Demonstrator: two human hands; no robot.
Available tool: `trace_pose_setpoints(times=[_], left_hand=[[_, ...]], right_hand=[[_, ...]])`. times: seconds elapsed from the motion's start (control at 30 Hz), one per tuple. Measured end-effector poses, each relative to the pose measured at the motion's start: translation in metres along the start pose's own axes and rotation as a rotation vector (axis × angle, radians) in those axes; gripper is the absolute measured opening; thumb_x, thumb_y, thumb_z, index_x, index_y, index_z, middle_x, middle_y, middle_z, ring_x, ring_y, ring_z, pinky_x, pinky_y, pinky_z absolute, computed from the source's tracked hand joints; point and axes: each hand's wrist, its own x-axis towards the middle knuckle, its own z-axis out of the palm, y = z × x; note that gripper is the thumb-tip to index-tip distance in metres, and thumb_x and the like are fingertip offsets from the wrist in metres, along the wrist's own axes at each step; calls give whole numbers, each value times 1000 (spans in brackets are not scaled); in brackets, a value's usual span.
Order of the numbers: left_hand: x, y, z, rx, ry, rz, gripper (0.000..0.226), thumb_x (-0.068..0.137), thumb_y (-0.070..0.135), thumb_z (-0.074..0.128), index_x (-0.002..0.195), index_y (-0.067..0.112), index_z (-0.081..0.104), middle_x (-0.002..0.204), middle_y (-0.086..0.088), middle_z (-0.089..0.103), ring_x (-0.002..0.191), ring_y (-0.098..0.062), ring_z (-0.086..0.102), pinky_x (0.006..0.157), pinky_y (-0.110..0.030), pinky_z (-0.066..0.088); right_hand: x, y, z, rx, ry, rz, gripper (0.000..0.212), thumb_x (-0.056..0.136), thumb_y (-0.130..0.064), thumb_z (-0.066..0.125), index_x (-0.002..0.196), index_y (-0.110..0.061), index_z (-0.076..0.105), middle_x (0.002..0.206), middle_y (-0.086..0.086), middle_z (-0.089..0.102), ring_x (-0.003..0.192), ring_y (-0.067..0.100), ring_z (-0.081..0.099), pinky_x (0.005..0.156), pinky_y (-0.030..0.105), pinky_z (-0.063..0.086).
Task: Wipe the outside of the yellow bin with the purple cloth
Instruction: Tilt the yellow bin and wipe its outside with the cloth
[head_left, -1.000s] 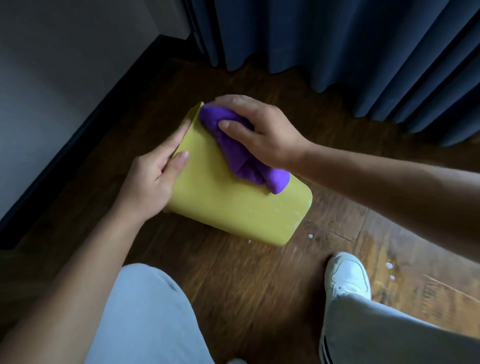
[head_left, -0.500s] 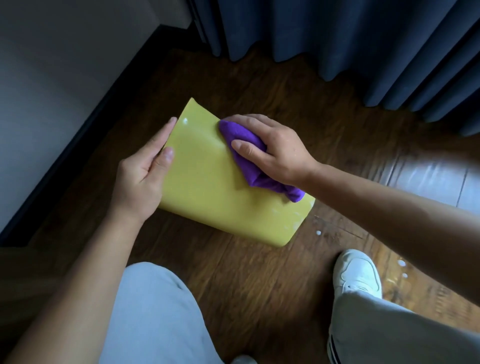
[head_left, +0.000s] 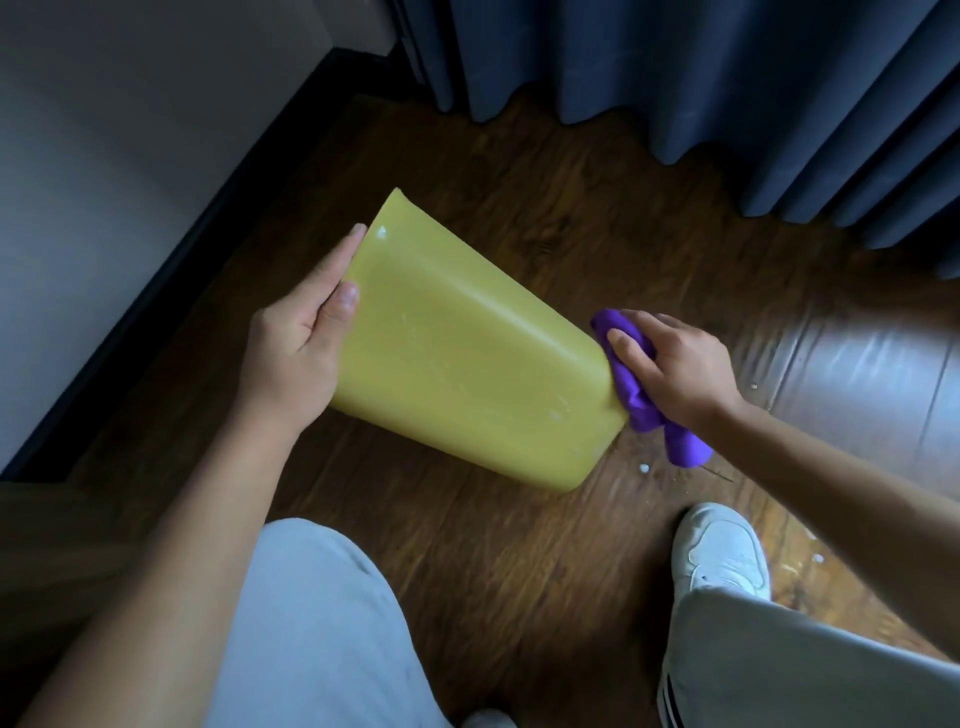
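Lying tipped on its side over the wooden floor (head_left: 545, 571), the yellow bin (head_left: 467, 364) sits between the two hands, its long axis running from upper left to lower right. Its wide rim end points up-left toward the dark skirting; its narrower base end points down-right. The left hand (head_left: 301, 358) clasps the rim end, thumb flat on the outer wall and forefinger along the edge. The right hand (head_left: 675, 369) is closed round the bunched purple cloth (head_left: 639, 395), pressing it against the bin's base end, a tail of cloth hanging below the wrist. A few white specks dot the bin's wall.
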Motion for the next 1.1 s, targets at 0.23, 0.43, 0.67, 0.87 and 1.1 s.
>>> trace_pose_setpoints(times=[0.23,0.43,0.67,0.87,1.1], left_hand=[[-8,23,27,1,-71,72,45,110,25,43,152,37,37,104,27,55,88,9,56,81,-10,46],[-7,28,35,-14,-103,124,46,106,31,43,150,46,41,102,1,48,86,-40,63,81,-37,39],[-8,30,33,-44,-52,111,45,104,23,46,147,9,50,127,9,62,109,22,55,94,-7,43],[-8,27,24,-63,-42,59,43,108,22,45,152,24,46,123,35,56,110,12,57,96,-11,44],[-5,23,16,-123,15,-86,44,109,22,44,153,24,43,143,15,54,122,18,52,93,-4,44]], right_hand=[[43,-65,-64,125,223,-217,42,101,-51,54,134,-26,64,117,0,70,99,21,67,83,38,56],[73,-149,-78,224,151,-457,48,103,-50,49,146,-29,56,144,-4,60,129,17,58,103,42,50],[31,-147,-45,138,263,-568,48,104,-38,57,149,-23,55,157,12,47,136,34,49,102,51,48],[21,-135,-30,67,268,-627,42,101,-36,63,142,-26,64,155,13,50,136,39,51,97,55,48],[-6,-95,-1,-79,183,-600,47,101,-42,59,147,-33,57,163,8,41,148,40,40,102,56,43]])
